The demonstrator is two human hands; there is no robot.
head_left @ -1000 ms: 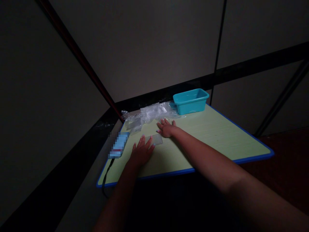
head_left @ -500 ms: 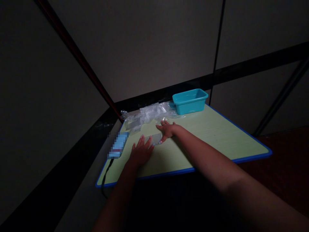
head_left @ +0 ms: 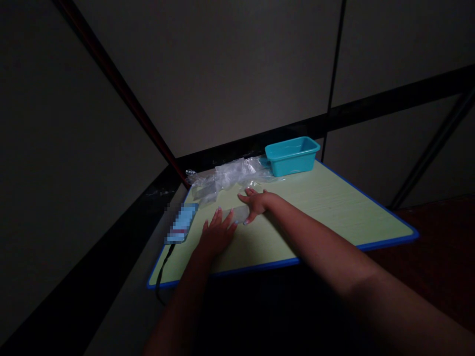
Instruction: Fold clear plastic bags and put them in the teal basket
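A small, translucent plastic bag (head_left: 241, 214) lies flat on the pale green table (head_left: 330, 202). My left hand (head_left: 217, 235) rests with fingers spread at the bag's left end, fingertips on or against it. At its right end is my right hand (head_left: 256, 203), fingers apart, the thumb by the near corner and the other fingers pointing toward the back. Parts of the bag are hidden under both hands. Just beyond my right fingertips is a heap of crumpled clear plastic bags (head_left: 232, 173).
A turquoise plastic basket (head_left: 293, 160) stands at the table's back right, beside the bags. On the left edge lies a phone-like device (head_left: 181, 223), its face blurred, with a black strap (head_left: 163, 269) hanging off the edge. Walls (head_left: 222, 84) rise behind and left.
My right hand has shifted very slightly, its fingers moving a little down and left over the bag's end. My left hand and the other things look unmoved.
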